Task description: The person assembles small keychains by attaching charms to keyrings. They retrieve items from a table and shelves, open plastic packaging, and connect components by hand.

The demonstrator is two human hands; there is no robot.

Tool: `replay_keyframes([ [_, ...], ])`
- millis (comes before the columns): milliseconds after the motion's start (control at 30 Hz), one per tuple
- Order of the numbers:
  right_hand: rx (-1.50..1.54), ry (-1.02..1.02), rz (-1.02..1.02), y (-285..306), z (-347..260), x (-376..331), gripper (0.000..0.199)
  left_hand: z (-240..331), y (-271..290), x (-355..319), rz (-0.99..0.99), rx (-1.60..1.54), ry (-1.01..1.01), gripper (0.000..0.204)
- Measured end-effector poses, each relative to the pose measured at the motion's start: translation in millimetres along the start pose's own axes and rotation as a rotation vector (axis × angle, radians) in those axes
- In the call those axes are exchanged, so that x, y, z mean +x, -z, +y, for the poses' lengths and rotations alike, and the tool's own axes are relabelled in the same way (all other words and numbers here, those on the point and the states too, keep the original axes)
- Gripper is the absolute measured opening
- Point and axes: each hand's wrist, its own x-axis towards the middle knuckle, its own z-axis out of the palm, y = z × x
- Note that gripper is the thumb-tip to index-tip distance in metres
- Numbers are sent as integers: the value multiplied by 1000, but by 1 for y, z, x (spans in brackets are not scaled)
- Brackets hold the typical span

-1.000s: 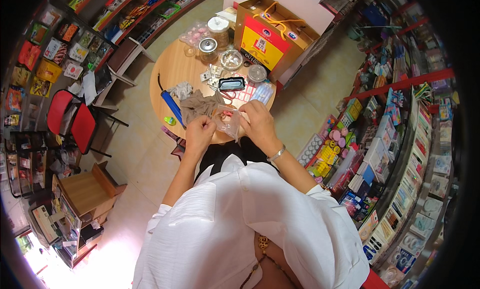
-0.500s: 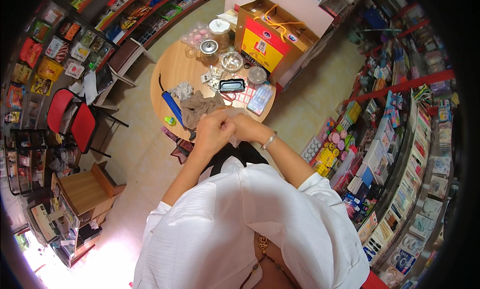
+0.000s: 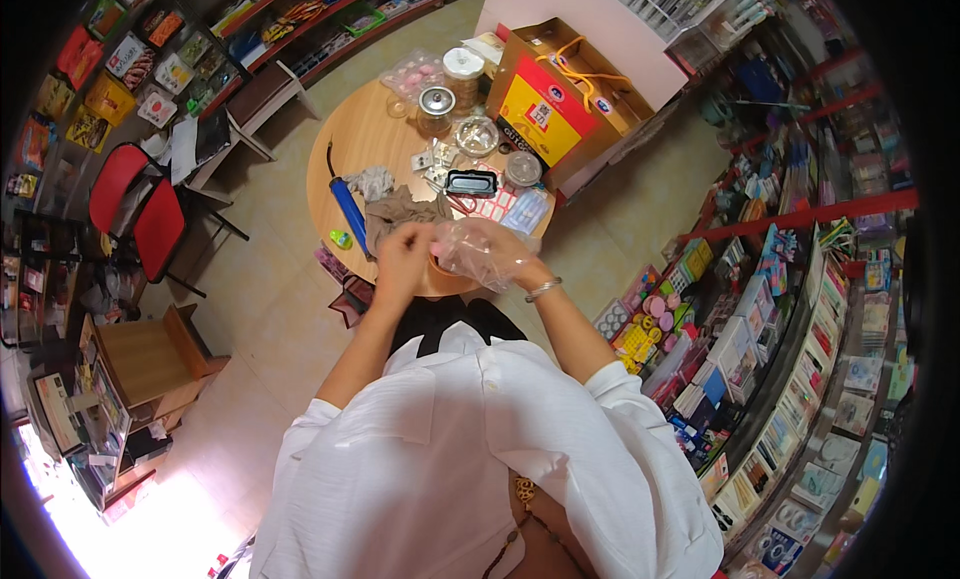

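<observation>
clear bag (image 3: 476, 261) drapes over the right hand (image 3: 512, 247), fingers bent; can't tell if they're inside or behind, or gripping. left hand (image 3: 404, 261) curled at bag's left edge, fingertips nearly together, hold on plastic unclear. brown cloth (image 3: 402, 209) just beyond left hand, blue tube (image 3: 348, 209) left of it; paper bag (image 3: 545, 109) well beyond right hand.

Print | characters (image 3: 541, 115) mid-panel | letters (image 3: 519, 139) lower edge | on: paper bag (image 3: 572, 126)
</observation>
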Motion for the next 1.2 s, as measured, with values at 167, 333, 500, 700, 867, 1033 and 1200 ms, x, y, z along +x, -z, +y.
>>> replay_keyframes([
  [167, 595, 75, -220, 26, -75, -27, 62, -31, 27, -2, 29, -148, 232, 25],
  [333, 410, 302, -187, 21, -55, -26, 66, 5, 12, 1, -43, -378, 313, 35],
  [500, 950, -32, -224, 9, -38, -28, 65, 16, 20, 25, -166, -325, 223, 22],
  [700, 1106, -124, -236, 10, -25, -26, 66, 38, 16, 15, -217, -214, 205, 14],
  [867, 991, -40, -62, -2, -29, -33, 71, 46, 13, 11, -236, -183, 145, 12],
  [1033, 1112, -68, -185, 1, -29, -34, 67, 45, 16, 13, -244, -187, 136, 9],
  [1200, 925, -25, -124, -2, -35, -37, 62, 29, 18, 18, -68, -247, 166, 6],
])
